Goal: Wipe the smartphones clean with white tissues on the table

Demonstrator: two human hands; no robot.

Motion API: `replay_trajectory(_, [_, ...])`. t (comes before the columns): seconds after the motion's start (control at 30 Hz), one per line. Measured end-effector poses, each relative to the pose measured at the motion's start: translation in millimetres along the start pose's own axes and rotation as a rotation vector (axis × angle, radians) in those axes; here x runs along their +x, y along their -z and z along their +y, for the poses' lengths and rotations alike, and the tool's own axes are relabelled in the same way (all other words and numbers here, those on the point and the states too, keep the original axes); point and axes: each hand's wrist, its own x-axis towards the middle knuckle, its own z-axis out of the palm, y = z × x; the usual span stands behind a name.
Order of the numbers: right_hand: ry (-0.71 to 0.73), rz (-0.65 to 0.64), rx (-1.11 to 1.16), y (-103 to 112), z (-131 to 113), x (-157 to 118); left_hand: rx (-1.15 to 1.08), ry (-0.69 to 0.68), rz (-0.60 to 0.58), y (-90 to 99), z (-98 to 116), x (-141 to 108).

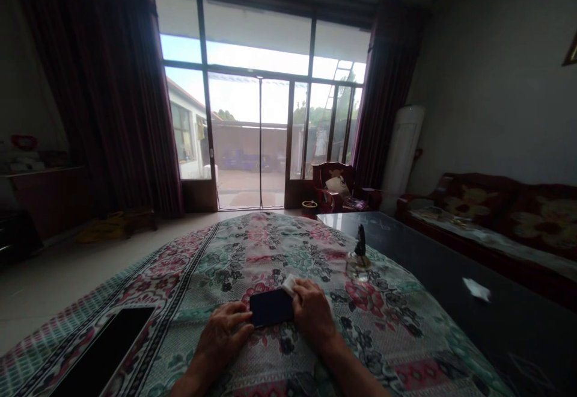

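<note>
A dark phone (271,308) lies flat on the flowered cloth (288,258), between my two hands. At its left end, the fingers of my left hand (226,328) are bent, with the fingertips and thumb touching the edge. My right hand (313,313) is closed on a folded white cloth or tissue (289,284) at the phone's upper right corner. Beyond my right hand stands a clear glass bottle (357,264) with a black spray top. A larger black-screened device with a white edge (108,352) lies at the lower left.
On the dark tabletop (433,270) at the right lies a crumpled white tissue (476,289). A red wooden sofa (496,216) runs along the right wall. Behind the table stand a wooden armchair (336,186) and a glass door (259,144) between dark curtains.
</note>
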Motion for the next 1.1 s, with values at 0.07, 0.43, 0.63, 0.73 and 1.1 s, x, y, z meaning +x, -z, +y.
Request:
replay_trajectory(0.07, [-0.007, 0.011, -0.017, 0, 3, 0, 0.001, 0.009, -0.005, 0.0, 1, 0])
replay_trajectory(0.43, [0.070, -0.011, 0.014, -6, -12, -4, 0.004, 0.008, 0.003, -2.6, 1, 1])
replay_trajectory(0.63, [0.209, -0.173, 0.062, -22, -36, -11, 0.005, -0.013, 0.009, -0.9, 4, 0])
replay_trajectory(0.73, [0.322, -0.274, 0.094, -28, -45, -16, -0.003, -0.045, -0.037, 5.5, 12, 0])
replay_trajectory(1.1, [0.263, -0.238, 0.109, -19, -40, -23, 0.000, -0.005, -0.031, 1.1, 5, -1])
